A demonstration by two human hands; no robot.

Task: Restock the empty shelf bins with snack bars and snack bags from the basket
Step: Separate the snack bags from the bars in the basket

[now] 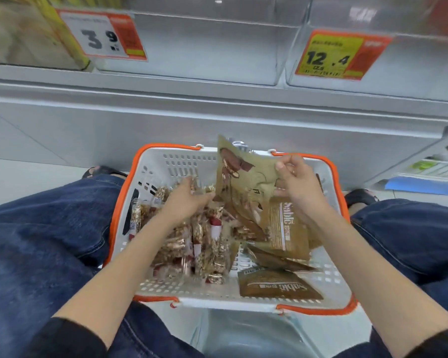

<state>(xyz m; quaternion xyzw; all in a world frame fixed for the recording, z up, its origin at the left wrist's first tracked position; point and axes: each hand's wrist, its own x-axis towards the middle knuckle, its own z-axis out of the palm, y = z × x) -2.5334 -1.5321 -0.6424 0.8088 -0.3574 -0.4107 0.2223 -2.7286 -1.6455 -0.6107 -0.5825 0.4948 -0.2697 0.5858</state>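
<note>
A white basket [166, 161] with orange rim and handles sits on the floor between my knees. Its left half holds a heap of clear-wrapped snack bars [204, 246]. Brown snack bags [279, 284] lie in its right half. My right hand [298, 182] pinches a tan snack bag [243, 177] by its edge and holds it upright above the basket's far side. My left hand [186, 200] reaches into the bar heap, its fingers among the wrappers; its grip is blurred. Clear shelf bins [207, 47] stand above, and the middle one looks empty.
Price tags reading 3.9 [101, 34] and 12.4 [339, 56] hang on the bin fronts. A yellow product box [31, 32] fills the left bin. A grey shelf ledge [217, 109] runs below the bins. My jeans-clad legs [42, 228] flank the basket.
</note>
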